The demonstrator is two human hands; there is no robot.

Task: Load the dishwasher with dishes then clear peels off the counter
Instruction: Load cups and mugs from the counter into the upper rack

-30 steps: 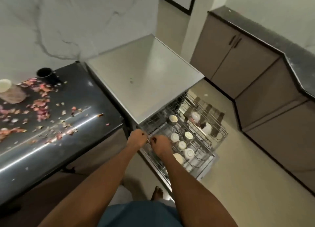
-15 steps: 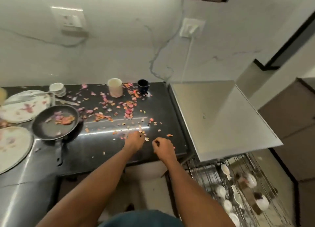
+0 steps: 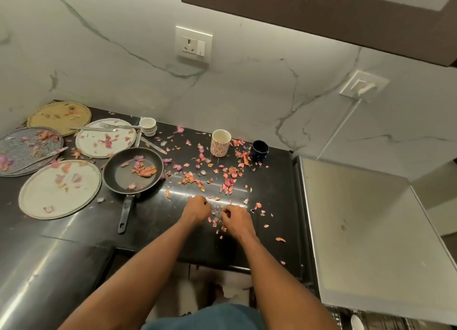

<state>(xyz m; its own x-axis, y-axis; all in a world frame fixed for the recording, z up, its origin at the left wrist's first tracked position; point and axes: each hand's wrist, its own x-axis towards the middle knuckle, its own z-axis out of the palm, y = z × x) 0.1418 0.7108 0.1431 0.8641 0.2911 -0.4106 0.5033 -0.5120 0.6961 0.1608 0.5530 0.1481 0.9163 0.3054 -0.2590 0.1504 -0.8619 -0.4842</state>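
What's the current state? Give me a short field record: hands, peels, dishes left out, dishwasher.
left hand: fingers curled, over the counter; hold unclear
right hand: fingers curled among peels; hold unclear
peels: scattered across counter, plates and pan
dishes left out: four plates, pan, patterned cup, dark cup, small cup, cutlery
dishwasher: right of counter; rack just visible below

a home kitchen, probably: black counter (image 3: 81, 230), marble backsplash (image 3: 247, 87), dirty plates (image 3: 59, 188), frying pan (image 3: 132, 171)
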